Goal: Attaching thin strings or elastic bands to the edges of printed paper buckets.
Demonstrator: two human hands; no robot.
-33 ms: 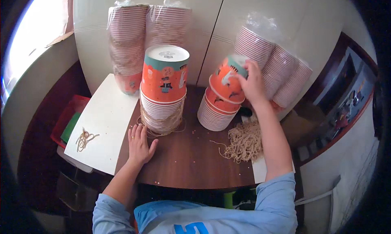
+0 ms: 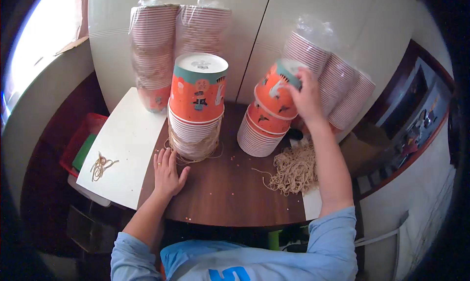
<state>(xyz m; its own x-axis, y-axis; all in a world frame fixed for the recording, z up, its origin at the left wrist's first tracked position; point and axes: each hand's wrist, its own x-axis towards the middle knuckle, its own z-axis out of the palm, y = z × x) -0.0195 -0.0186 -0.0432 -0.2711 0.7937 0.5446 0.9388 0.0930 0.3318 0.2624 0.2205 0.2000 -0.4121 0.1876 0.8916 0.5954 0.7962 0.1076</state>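
Right hand point(image 2: 308, 97) gripped upturned tub point(image 2: 273, 95) over shorter stack point(image 2: 259, 140), toward brown tabletop point(image 2: 215, 198)'s back edge; left hand point(image 2: 168, 176) lay loose, empty, near left edge. Step seemingly single-tub handling; next move likely called for steady grip.

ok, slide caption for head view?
Right hand holds a teal-based orange paper cup over an upturned orange paper cup stack; left hand on dark brown tabletop.
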